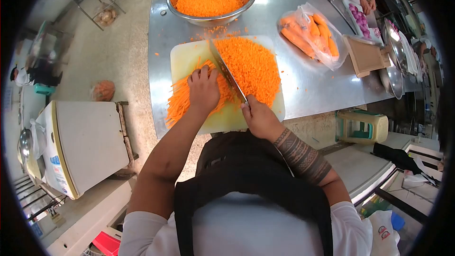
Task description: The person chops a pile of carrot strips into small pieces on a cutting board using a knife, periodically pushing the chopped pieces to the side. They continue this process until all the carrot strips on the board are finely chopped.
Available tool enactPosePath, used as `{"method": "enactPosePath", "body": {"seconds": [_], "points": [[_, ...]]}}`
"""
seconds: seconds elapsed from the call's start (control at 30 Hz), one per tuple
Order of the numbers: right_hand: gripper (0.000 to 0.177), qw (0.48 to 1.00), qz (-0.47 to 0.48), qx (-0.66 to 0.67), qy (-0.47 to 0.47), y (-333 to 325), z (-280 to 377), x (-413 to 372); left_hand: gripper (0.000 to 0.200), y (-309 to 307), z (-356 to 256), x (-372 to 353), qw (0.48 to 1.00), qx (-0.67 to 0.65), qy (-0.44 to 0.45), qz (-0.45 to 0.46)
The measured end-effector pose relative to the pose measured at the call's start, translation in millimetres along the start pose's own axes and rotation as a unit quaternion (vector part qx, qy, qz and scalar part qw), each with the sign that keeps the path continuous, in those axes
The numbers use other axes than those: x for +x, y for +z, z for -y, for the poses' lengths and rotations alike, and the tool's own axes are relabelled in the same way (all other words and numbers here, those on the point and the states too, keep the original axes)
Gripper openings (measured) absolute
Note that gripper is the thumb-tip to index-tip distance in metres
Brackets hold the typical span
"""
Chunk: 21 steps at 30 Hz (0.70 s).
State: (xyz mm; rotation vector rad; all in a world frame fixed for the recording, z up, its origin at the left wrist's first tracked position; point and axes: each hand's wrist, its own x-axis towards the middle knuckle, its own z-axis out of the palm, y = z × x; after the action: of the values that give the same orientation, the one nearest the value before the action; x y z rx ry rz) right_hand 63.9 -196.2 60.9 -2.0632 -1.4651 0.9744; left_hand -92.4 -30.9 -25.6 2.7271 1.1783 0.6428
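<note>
The steel tabletop [327,90] supports the board [227,123]. The steel bowl [237,16], containing chopped carrot, sits just beyond the board; a clear bag [339,54] of whole carrots lies apart, on the right-hand side. On the board, the diced carrot [256,68] lies forward of the right hand [259,118], on the opposite side of the knife [226,70] from the left hand [204,87]. It is bright orange, fine and heaped. The carrot strips [177,102] lie under and around the left hand; they are orange, thin and long. The left hand presses down, fingers bent and slightly apart. The right hand is closed around the knife's handle; the blade points forward, between the two piles.
</note>
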Motion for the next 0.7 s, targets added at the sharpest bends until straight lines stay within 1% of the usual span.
{"method": "enactPosePath", "body": {"seconds": [0.03,0.1,0.13,0.2,0.3,0.37,0.4,0.5,0.63,0.7], "points": [[0.03,1.0,-0.001,0.002,-0.005,-4.7,4.7,-4.2,0.035,-1.3,-0.9,1.5,1.0,0.016,0.007,-0.001],[0.031,1.0,-0.002,0.005,-0.015,-20.1,20.2,-19.5,0.038,-6.7,-4.0,4.4,0.999,0.017,0.002,0.027],[0.031,1.0,0.009,0.008,-0.006,-29.2,31.4,-32.4,0.04,-8.7,-5.1,4.6,0.999,0.018,0.0,0.042],[0.031,0.999,0.03,0.013,0.011,-42.7,49.5,-53.9,0.041,-6.3,-4.3,4.3,0.999,0.021,0.008,0.025],[0.032,0.999,0.016,0.018,0.029,-7.8,23.8,-28.8,0.041,-4.5,-3.7,3.4,0.999,0.035,0.011,0.019],[0.032,1.0,-0.005,0.009,0.019,4.1,19.4,-9.9,0.041,-3.7,-5.2,3.1,0.999,0.039,0.014,0.019],[0.033,1.0,-0.014,0.002,0.008,4.9,19.1,-1.8,0.041,-2.9,-3.9,5.8,0.999,0.04,0.014,0.016],[0.034,0.999,0.011,0.023,0.026,-33.2,60.3,-36.5,0.042,-1.6,0.8,3.3,0.999,0.025,0.021,0.014],[0.035,0.998,-0.003,0.026,0.059,10.1,35.3,-22.9,0.043,4.3,2.2,1.3,1.0,0.019,0.022,-0.008],[0.036,0.998,-0.016,0.024,0.058,11.2,33.2,0.0,0.041,2.4,1.7,4.7,0.999,0.029,0.023,0.001]]}}
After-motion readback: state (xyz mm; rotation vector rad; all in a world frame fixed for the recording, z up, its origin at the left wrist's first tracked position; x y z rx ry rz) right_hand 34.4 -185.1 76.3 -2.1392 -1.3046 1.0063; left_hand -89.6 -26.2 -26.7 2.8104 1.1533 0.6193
